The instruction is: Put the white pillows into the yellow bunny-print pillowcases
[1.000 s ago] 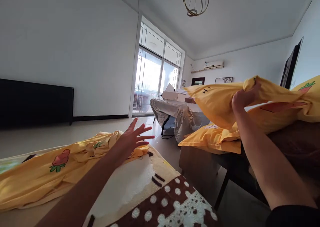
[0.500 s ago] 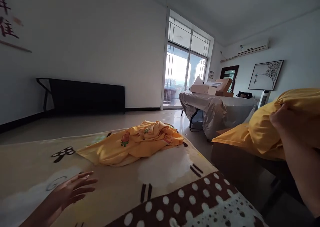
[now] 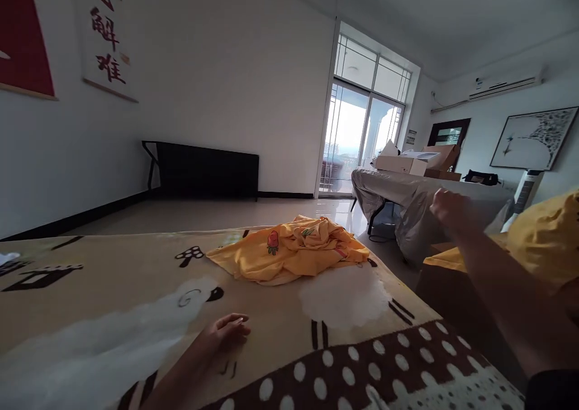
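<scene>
My left hand (image 3: pixel 230 333) hovers just above the cream blanket (image 3: pixel 271 313), its fingers curled loosely together around nothing. Beyond it, a crumpled orange-yellow cloth (image 3: pixel 289 254) with a strawberry print lies on the blanket. My right hand (image 3: pixel 449 210) is raised at the right in a fist, with nothing visible in it, apart from the yellow fabric. Under and beside my right forearm, a stuffed yellow bundle (image 3: pixel 545 235), like a pillow, is partly cut off by the frame's edge.
A plastic-covered table (image 3: pixel 416 196) bears cardboard boxes (image 3: pixel 402 163) and a black bag (image 3: pixel 482 178). A black folded table (image 3: pixel 205 172) leans against the wall. Glass sliding doors (image 3: pixel 346 135) stand at the back. The blanket's edge runs down the right side.
My right hand has let go of the yellow bundle and moved left. My left hand's spread fingers have curled in. The view has turned left, so the room appears shifted to the right.
</scene>
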### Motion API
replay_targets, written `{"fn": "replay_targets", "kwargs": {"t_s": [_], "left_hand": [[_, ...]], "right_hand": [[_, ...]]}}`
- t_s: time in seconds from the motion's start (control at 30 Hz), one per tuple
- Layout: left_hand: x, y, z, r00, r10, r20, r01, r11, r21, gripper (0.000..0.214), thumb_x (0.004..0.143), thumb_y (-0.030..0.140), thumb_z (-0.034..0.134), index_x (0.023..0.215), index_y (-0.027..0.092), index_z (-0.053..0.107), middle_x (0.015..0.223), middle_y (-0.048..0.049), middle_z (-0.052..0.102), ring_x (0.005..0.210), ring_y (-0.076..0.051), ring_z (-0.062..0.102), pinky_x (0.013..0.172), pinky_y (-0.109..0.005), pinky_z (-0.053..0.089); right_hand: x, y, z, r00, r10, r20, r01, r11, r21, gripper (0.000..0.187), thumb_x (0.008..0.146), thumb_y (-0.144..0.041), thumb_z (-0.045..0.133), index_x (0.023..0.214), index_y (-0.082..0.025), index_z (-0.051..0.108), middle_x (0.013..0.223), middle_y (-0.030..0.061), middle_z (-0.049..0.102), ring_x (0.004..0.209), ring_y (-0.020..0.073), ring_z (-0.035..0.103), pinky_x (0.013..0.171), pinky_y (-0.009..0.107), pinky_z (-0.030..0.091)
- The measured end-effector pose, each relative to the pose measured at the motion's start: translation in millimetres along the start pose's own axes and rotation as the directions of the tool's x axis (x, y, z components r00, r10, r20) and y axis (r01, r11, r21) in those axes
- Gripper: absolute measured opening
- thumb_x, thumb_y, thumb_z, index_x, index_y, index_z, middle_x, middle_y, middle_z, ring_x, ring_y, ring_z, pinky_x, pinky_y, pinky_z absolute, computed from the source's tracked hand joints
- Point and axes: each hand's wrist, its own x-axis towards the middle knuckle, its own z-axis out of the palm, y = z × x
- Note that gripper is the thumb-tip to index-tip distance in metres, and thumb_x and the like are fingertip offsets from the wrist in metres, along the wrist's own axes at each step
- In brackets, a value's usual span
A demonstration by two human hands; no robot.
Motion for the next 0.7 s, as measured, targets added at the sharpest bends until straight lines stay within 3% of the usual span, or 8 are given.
{"fn": "replay_targets", "kwargs": {"t_s": [0.07,0.17,0.27,0.33,0.4,0.47,0.6,0.7], "left_hand": [[-1.1,-3.7,0.3,0.999,0.033,0.011,-0.034,0.999,0.043,0.054,0.047,0.057,0.069,0.081,0.016,0.059,0.072,-0.0069,0.067,0.066,-0.021,0.063,0.066,-0.03,0.047],[-2.8,-7.8,4.2,0.996,0.089,0.006,-0.089,0.99,0.108,0.05,0.048,0.058,0.065,0.074,0.017,0.056,0.064,-0.0037,0.062,0.06,-0.018,0.058,0.063,-0.03,0.045],[-4.3,-13.3,8.1,0.989,0.15,-0.001,-0.147,0.971,0.187,0.043,0.054,0.054,0.061,0.074,0.016,0.057,0.063,-0.0033,0.06,0.06,-0.017,0.056,0.062,-0.03,0.042],[-4.9,-17.1,8.8,0.983,0.184,0.0,-0.178,0.954,0.241,0.039,0.058,0.05,0.059,0.075,0.015,0.058,0.063,-0.0037,0.06,0.061,-0.018,0.055,0.062,-0.03,0.042],[-5.0,-20.2,8.6,0.978,0.208,-0.001,-0.199,0.937,0.287,0.037,0.061,0.048,0.055,0.075,0.015,0.058,0.062,-0.0039,0.059,0.06,-0.018,0.055,0.062,-0.031,0.042],[-4.9,-22.0,8.4,0.975,0.221,0.005,-0.211,0.922,0.325,0.036,0.063,0.047,0.053,0.077,0.015,0.058,0.063,-0.0045,0.06,0.06,-0.019,0.055,0.061,-0.031,0.041],[-4.9,-21.5,9.4,0.971,0.237,0.019,-0.227,0.9,0.372,0.032,0.066,0.044,0.049,0.075,0.015,0.057,0.062,-0.0038,0.059,0.06,-0.018,0.054,0.061,-0.03,0.041],[-6.4,-18.6,10.7,0.97,0.242,0.023,-0.232,0.891,0.391,0.03,0.066,0.043,0.049,0.074,0.015,0.058,0.061,-0.0025,0.057,0.059,-0.017,0.053,0.061,-0.029,0.039]], "right_hand": [[-12.6,-63.0,24.0,0.972,-0.223,0.07,0.218,0.973,0.071,0.031,0.08,-0.015,0.05,0.107,-0.007,0.062,0.107,0.0223,0.061,0.106,0.0319,0.058,0.084,0.042,0.041],[-46.1,-149.0,68.3,0.851,-0.503,0.15,0.471,0.858,0.205,0.025,0.079,-0.017,0.054,0.1,-0.014,0.067,0.12,0.0162,0.058,0.114,0.0272,0.051,0.093,0.037,0.036],[-90.6,-213.4,109.5,0.734,-0.658,0.169,0.585,0.738,0.336,0.03,0.08,-0.016,0.052,0.105,-0.02,0.066,0.132,0.0097,0.052,0.122,0.0248,0.043,0.1,0.037,0.029],[-117.5,-242.3,131.4,0.703,-0.69,0.174,0.591,0.702,0.396,0.035,0.082,-0.018,0.049,0.114,-0.024,0.062,0.141,0.0071,0.043,0.127,0.0259,0.037,0.103,0.04,0.024],[-136.2,-261.1,148.6,0.702,-0.683,0.203,0.563,0.706,0.428,0.033,0.084,-0.02,0.049,0.114,-0.025,0.061,0.145,0.0068,0.037,0.131,0.0288,0.031,0.104,0.046,0.021],[-145.6,-271.6,161.9,0.709,-0.659,0.25,0.525,0.73,0.438,0.027,0.083,-0.022,0.053,0.107,-0.024,0.064,0.142,0.0095,0.04,0.131,0.0317,0.03,0.103,0.049,0.021],[-146.3,-275.7,176.5,0.712,-0.642,0.283,0.487,0.743,0.459,0.025,0.085,-0.031,0.059,0.106,-0.018,0.062,0.122,0.0106,0.055,0.119,0.0277,0.045,0.099,0.05,0.033],[-140.3,-271.0,172.0,0.734,-0.641,0.224,0.47,0.717,0.515,0.032,0.089,-0.036,0.056,0.114,-0.015,0.057,0.12,0.008,0.056,0.108,0.0221,0.054,0.093,0.047,0.044]]}}
